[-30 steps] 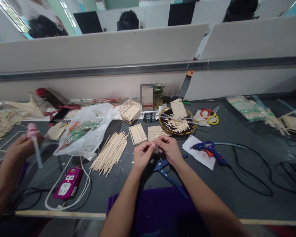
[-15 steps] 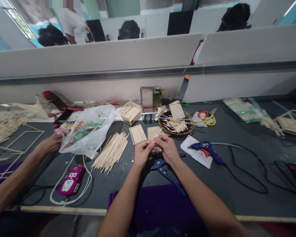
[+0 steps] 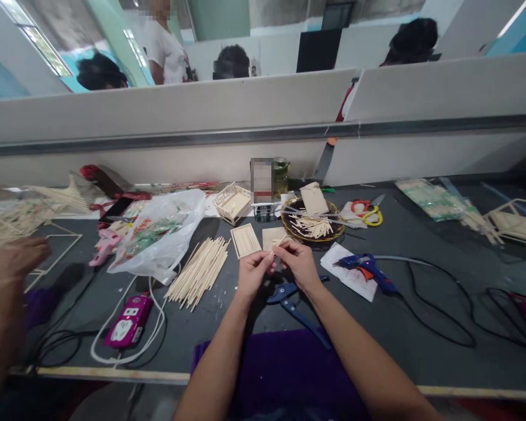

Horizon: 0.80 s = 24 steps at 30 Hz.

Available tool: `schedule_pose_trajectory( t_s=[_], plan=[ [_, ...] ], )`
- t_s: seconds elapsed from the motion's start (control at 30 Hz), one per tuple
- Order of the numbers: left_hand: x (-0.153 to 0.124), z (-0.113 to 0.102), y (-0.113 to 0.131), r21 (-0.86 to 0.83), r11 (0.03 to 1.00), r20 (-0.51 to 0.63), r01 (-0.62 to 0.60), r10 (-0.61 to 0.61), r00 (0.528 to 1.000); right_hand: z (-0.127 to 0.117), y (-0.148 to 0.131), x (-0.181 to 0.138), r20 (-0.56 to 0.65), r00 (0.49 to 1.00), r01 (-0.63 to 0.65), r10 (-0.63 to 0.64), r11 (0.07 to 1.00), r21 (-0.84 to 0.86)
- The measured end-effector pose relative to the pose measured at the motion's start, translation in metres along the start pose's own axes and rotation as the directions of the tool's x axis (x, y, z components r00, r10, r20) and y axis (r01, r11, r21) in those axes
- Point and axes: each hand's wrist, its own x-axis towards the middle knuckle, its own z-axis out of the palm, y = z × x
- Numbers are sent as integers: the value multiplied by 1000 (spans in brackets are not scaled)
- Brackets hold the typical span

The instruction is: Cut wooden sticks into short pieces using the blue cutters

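Note:
My left hand (image 3: pixel 255 270) and my right hand (image 3: pixel 298 264) meet fingertip to fingertip above the table. Both are closed in a pinch around a small pale wooden stick, mostly hidden by the fingers. Just beyond them lie a flat frame of sticks (image 3: pixel 246 240) and a brown piece of card (image 3: pixel 269 236). Beneath my hands rests a blue-handled cutter (image 3: pixel 294 309). A loose pile of thin wooden sticks (image 3: pixel 199 272) is on the left. To the right, a blue glue gun (image 3: pixel 370 269) lies on a white paper (image 3: pixel 333 257).
A basket (image 3: pixel 284 225) of short sticks stands behind my hands, beside scissors (image 3: pixel 372 216). Left are a small stick box (image 3: pixel 232 203), a plastic bag (image 3: pixel 158 234), a pink glue gun (image 3: pixel 106 247) and a magenta power strip (image 3: pixel 129 321). A co-worker's hand (image 3: pixel 20 257) is at far left.
The co-worker's hand has drawn back leftward from the pink glue gun beside the bag. A person in the background has shifted right. My hands keep the same pinch.

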Motion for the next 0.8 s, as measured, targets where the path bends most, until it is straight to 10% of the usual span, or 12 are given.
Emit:
schedule_pose_trajectory(
  t_s=[0.8],
  plan=[
    [2, -1, 0, -106, 986, -9, 125, -127, 992, -7, 5, 0, 31, 985, 170, -170, 917, -360]
  ],
)
